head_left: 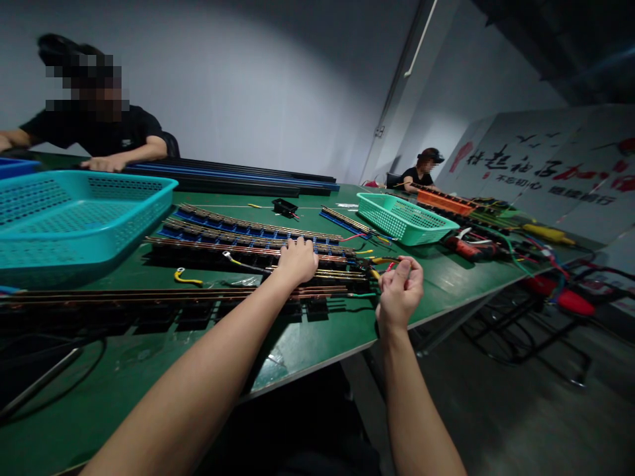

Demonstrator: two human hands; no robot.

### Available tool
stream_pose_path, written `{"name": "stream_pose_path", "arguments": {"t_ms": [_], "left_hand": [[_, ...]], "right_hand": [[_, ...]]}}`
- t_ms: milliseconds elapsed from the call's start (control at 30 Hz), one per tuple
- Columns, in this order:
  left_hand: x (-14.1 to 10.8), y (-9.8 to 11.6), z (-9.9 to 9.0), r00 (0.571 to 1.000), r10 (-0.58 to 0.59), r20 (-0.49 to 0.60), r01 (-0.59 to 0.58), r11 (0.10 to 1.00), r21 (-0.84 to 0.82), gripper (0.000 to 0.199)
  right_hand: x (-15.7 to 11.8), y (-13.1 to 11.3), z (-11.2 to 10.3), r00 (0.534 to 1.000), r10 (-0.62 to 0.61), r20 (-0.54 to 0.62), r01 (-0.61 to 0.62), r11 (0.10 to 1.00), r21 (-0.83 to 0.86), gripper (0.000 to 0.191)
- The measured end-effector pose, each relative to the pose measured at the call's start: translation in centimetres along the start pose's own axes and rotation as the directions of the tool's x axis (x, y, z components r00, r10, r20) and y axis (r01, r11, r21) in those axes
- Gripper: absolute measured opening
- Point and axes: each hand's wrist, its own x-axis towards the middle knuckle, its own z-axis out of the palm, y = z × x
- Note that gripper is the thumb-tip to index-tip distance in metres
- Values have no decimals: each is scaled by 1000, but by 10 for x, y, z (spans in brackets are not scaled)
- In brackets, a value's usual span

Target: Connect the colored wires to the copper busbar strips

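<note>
Fingers of left hand parted on rails, right hand pinching wire

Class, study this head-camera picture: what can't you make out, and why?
All in the head view:
Ends of the wires at the right hand: hidden by that hand.
Part of the metal strips under the left hand: covered by it.
Blue tray: cut off by the left edge.
What the far person touches: too small to tell.

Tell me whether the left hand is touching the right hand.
Apart. The head view shows it: rail ends are visible in the gap between the left hand and the right hand.
</note>
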Motion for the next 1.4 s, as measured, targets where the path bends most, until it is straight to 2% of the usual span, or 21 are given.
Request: {"name": "stream_pose_path", "arguments": {"t_ms": [100, 200, 367, 500, 633, 967, 1100, 1233, 1333, 1400], "left_hand": [[0, 0, 0, 1000, 5, -6, -5, 1000, 1, 40], [1, 0, 1, 1000, 5, -8, -5, 1000, 5, 41], [2, 0, 2, 1000, 4, -17, -4, 1000, -3, 40], [2, 1, 2, 1000, 8, -18, -8, 1000, -1, 40], [1, 1, 1, 1000, 9, -7, -9, 1000, 1, 41], [1, 0, 1, 1000, 2, -16, -2, 1000, -9, 40], [1, 0, 0, 1000, -3, -20, 3, 1000, -18, 39], [0, 1, 1, 1000, -3, -26, 2, 1000, -16, 39], [0, 0, 2, 999, -3, -34, 3, 1000, -12, 38], [0, 0, 2, 999, -2, -32, 2, 1000, -13, 38]], "right_hand": [[-2, -1, -5, 993, 4, 120, 1, 999, -41, 34], [-8, -6, -11, 978, -79, 192, 99, 990, -98, 35], [-23, -25, -25, 957, -266, 114, 278, 956, -95, 33], [-25, -41, -38, 946, -319, 54, 324, 938, -123, 31], [-17, -43, -45, 949, -306, 71, 313, 940, -137, 33], [1, -25, -47, 967, -214, 141, 234, 962, -142, 39], [5, -23, -48, 976, -103, 193, 137, 976, -172, 38], [3, -22, -53, 983, -26, 182, 67, 972, -225, 34], [2, -25, -55, 957, -4, 290, 102, 940, -326, 31], [2, -29, -56, 895, 22, 446, 169, 908, -383, 27]]}}
